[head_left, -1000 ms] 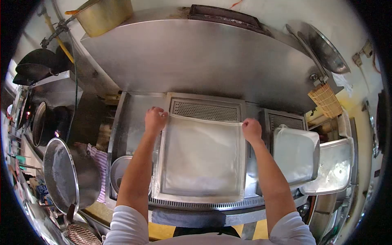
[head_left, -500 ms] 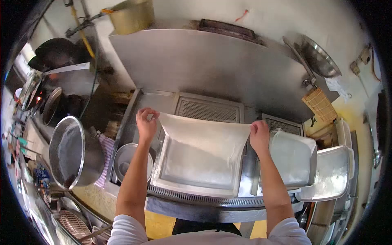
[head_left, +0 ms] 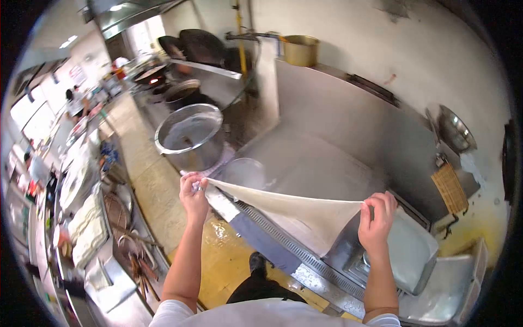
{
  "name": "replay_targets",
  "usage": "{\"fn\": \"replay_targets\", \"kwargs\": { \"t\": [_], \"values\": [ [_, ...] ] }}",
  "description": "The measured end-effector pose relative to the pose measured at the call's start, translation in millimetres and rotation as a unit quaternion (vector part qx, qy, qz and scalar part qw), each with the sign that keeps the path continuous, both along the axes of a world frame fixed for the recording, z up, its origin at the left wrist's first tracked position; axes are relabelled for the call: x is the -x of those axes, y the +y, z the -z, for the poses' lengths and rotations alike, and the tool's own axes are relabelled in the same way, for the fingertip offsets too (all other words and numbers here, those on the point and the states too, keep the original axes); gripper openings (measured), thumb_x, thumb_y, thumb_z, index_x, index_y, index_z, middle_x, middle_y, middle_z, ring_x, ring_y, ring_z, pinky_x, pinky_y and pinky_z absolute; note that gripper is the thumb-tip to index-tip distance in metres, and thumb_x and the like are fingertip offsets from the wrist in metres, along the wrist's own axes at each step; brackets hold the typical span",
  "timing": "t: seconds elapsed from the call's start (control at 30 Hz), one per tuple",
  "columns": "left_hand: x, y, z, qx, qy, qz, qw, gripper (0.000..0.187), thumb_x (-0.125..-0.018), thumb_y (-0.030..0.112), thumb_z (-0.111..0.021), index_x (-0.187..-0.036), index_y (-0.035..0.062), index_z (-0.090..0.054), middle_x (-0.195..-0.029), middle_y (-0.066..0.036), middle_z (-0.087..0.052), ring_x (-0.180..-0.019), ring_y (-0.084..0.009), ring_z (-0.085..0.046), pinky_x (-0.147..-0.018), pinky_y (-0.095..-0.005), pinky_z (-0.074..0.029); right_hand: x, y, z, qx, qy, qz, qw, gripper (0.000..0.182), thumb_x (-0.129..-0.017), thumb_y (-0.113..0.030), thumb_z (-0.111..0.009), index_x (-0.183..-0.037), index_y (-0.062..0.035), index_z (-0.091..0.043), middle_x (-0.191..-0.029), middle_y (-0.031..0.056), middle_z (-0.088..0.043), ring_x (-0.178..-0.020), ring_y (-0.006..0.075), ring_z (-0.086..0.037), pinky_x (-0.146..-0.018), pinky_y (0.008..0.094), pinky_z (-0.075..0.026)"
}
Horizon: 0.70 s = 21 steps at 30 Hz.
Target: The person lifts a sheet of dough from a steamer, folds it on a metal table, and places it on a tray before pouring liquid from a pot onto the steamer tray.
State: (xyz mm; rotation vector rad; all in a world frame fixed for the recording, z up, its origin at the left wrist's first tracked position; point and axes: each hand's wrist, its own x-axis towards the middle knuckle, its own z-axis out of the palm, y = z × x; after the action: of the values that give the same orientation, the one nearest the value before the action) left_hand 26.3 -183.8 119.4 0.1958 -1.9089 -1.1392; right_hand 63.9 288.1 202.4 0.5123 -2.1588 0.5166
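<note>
Pale cloth (head_left: 302,214) in tight pinch of left hand (head_left: 193,197) and right hand (head_left: 378,222)

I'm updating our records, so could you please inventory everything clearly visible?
thin sheet: 1, off-white, between the hands
large pot: 1, silver, beyond left hand
small pot: 1, brass-coloured, rear middle
woks: at least 2, black, rear left
panel: 1, grey, beyond sheet
bowl: 1, silver, far right
bamboo utensil: 1, tan, below bowl
tub: 1, whitish, right of sheet
tray: 1, pale grey, beside tub
people: at least 2, pale tops, left
shoe: 1, black, lower centre
left hand: 1, bare, sheet's left corner
right hand: 1, bare, sheet's right corner
</note>
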Motion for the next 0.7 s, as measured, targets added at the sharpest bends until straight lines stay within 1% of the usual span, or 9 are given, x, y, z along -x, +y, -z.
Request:
{"fn": "replay_targets", "kwargs": {
  "t": [0.13,0.17,0.27,0.3,0.4,0.47,0.57,0.67,0.7],
  "values": [
    [-104.9,-55.0,4.0,-0.102,0.054,-0.048,0.992,0.008,-0.094,0.001,-0.073,-0.096,0.0043,-0.066,-0.115,-0.008,-0.066,-0.106,-0.0148,-0.062,-0.096,-0.0307,-0.049,-24.3,-52.3,-37.6,-0.011,-0.001,-0.106,0.994,0.014,-0.091,-0.006,-0.068,-0.101,-0.0072,-0.059,-0.102,0.0107,-0.06,-0.1,0.0334,-0.058,-0.107,0.0581,-0.041],
    [-134.9,-62.8,-2.4,-0.152,0.078,-0.045,0.984,0.009,-0.094,-0.001,-0.074,-0.097,0.0016,-0.066,-0.104,-0.005,-0.067,-0.102,-0.0138,-0.062,-0.094,-0.029,-0.049,-29.8,-67.9,-46.6,-0.013,-0.003,-0.135,0.991,0.015,-0.09,-0.004,-0.068,-0.1,-0.0074,-0.058,-0.103,0.0101,-0.061,-0.1,0.0327,-0.059,-0.107,0.0584,-0.041],
    [-226.4,-101.2,-11.3,-0.198,0.094,-0.098,0.971,0.008,-0.097,-0.001,-0.072,-0.1,0.0015,-0.065,-0.099,-0.001,-0.066,-0.094,-0.0088,-0.061,-0.086,-0.0243,-0.048,-42.8,-125.1,-71.8,0.001,0.007,-0.253,0.968,0.016,-0.088,0.002,-0.066,-0.099,-0.0067,-0.058,-0.101,0.0095,-0.062,-0.096,0.0324,-0.06,-0.106,0.0572,-0.044],
    [-255.9,-107.2,-23.4,-0.167,0.103,-0.143,0.97,0.006,-0.099,0.001,-0.071,-0.099,0.0014,-0.065,-0.093,0.002,-0.064,-0.085,-0.006,-0.058,-0.079,-0.0214,-0.047,-47.8,-147.5,-79.6,0.009,0.008,-0.296,0.955,0.016,-0.088,0.003,-0.065,-0.099,-0.0063,-0.058,-0.099,0.0096,-0.062,-0.094,0.0319,-0.06,-0.105,0.0565,-0.045],
    [-354.4,-130.4,-46.2,-0.192,0.14,-0.221,0.946,0.004,-0.102,0.003,-0.066,-0.101,0.0008,-0.064,-0.091,0.002,-0.063,-0.082,-0.0055,-0.056,-0.073,-0.0202,-0.045,-66.7,-220.5,-104.5,0.025,0.015,-0.422,0.906,0.016,-0.088,0.007,-0.063,-0.098,-0.0051,-0.057,-0.095,0.01,-0.063,-0.089,0.0306,-0.061,-0.103,0.0546,-0.049],
    [-425.1,-145.6,-58.9,-0.139,0.137,-0.328,0.924,0.003,-0.104,0.003,-0.064,-0.103,0.0002,-0.063,-0.094,0.001,-0.063,-0.087,-0.0069,-0.056,-0.08,-0.0213,-0.047,-83.5,-276.7,-118.9,0.03,0.028,-0.496,0.867,0.014,-0.09,0.007,-0.062,-0.097,-0.0043,-0.057,-0.092,0.0106,-0.063,-0.085,0.03,-0.062,-0.101,0.0533,-0.051],
    [-531.8,-157.0,-80.0,-0.11,0.169,-0.419,0.885,0.005,-0.105,0.004,-0.063,-0.106,0.0001,-0.064,-0.102,-0.001,-0.064,-0.094,-0.0072,-0.058,-0.086,-0.0212,-0.048,-114.4,-367.2,-132.8,0.052,0.029,-0.592,0.804,0.012,-0.091,0.007,-0.062,-0.096,-0.0028,-0.058,-0.091,0.0115,-0.062,-0.084,0.0291,-0.062,-0.1,0.0504,-0.052],
    [-639.3,-165.5,-94.2,-0.039,0.186,-0.509,0.84,0.007,-0.105,0.006,-0.063,-0.107,-0.0006,-0.064,-0.103,0.0,-0.064,-0.093,-0.0073,-0.057,-0.086,-0.0219,-0.047,-163.0,-461.8,-146.5,0.075,0.004,-0.665,0.743,0.012,-0.092,0.008,-0.062,-0.099,-0.0008,-0.059,-0.091,0.0117,-0.062,-0.083,0.0264,-0.061,-0.094,0.0403,-0.054],
    [-673.5,-166.1,-100.6,-0.024,0.183,-0.538,0.822,0.008,-0.105,0.007,-0.063,-0.107,-0.0006,-0.065,-0.102,0.0,-0.064,-0.093,-0.0073,-0.057,-0.086,-0.022,-0.046,-185.3,-492.5,-149.8,0.083,-0.048,-0.672,0.734,0.012,-0.093,0.007,-0.063,-0.104,0.0011,-0.061,-0.091,0.0114,-0.062,-0.083,0.0223,-0.061,-0.085,0.0322,-0.052]
  ]
}}
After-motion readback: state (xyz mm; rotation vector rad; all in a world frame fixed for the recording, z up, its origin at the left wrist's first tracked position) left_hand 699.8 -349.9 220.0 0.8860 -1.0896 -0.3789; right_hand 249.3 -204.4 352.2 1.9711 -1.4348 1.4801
